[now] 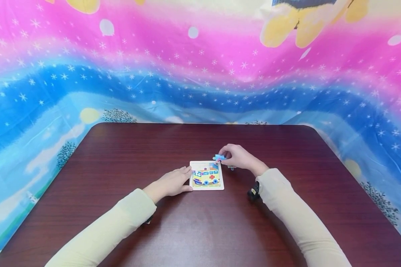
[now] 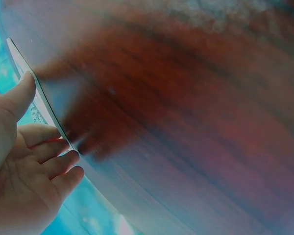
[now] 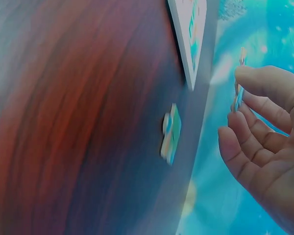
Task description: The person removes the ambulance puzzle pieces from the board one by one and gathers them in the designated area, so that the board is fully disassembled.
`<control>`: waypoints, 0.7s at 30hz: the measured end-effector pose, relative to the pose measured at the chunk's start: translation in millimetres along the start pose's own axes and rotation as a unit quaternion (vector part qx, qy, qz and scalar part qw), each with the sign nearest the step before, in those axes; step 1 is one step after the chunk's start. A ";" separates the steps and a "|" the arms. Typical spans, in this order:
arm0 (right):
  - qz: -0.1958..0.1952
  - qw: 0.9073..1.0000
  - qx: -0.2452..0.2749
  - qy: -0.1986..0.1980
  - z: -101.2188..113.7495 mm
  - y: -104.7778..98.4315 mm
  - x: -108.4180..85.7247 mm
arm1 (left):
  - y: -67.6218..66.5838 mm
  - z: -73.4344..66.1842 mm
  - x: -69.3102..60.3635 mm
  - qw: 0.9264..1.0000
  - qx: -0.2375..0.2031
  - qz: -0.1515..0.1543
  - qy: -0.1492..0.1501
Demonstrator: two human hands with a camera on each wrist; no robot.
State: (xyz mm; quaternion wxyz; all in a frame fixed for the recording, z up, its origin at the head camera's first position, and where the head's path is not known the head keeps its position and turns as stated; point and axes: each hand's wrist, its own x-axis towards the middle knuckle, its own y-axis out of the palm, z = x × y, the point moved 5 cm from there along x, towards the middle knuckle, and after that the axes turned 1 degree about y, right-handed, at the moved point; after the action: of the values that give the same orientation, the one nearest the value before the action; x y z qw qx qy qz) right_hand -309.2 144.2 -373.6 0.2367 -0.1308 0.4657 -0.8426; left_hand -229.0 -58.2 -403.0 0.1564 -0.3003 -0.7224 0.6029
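A square white-framed puzzle [image 1: 206, 188] with a yellow ambulance picture lies on the table. The left hand [image 1: 173, 181] rests at its left edge, fingers fairly straight; in the left wrist view that hand [image 2: 34, 161] touches the frame's side [image 2: 49, 110] with thumb and fingertips. Thumb and fingers of the right hand [image 1: 238, 157] pinch a blue puzzle piece [image 1: 219, 157] above the frame's upper right corner. The right wrist view shows the hand [image 3: 269, 122] holding the piece [image 3: 238, 95] edge-on. Another piece [image 3: 171, 134] lies on the table beside the frame, partly under the right hand in the head view [image 1: 232, 168].
The dark brown table [image 1: 200, 230] has rounded far corners. A patterned pink and blue cloth [image 1: 200, 74] hangs behind and around it. A dark wrist-worn device [image 1: 254, 191] shows under the right sleeve.
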 end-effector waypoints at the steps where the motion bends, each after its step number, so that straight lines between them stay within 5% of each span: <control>1: -0.002 1.000 0.001 0.002 -2.3 -2.7 -1.9 | 0.2 0.3 0.2 1.000 0.001 0.000 -0.001; 21: -0.015 0.999 -0.013 0.041 -51.1 -22.4 -29.5 | 2.5 1.6 1.2 1.000 0.015 0.003 -0.006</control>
State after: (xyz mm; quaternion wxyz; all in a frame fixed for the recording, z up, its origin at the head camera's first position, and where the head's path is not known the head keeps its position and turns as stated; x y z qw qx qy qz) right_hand -312.7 206.6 -381.8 0.2027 -0.1058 0.4840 -0.8447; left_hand -230.2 -58.4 -406.0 0.1546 -0.2961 -0.7133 0.6161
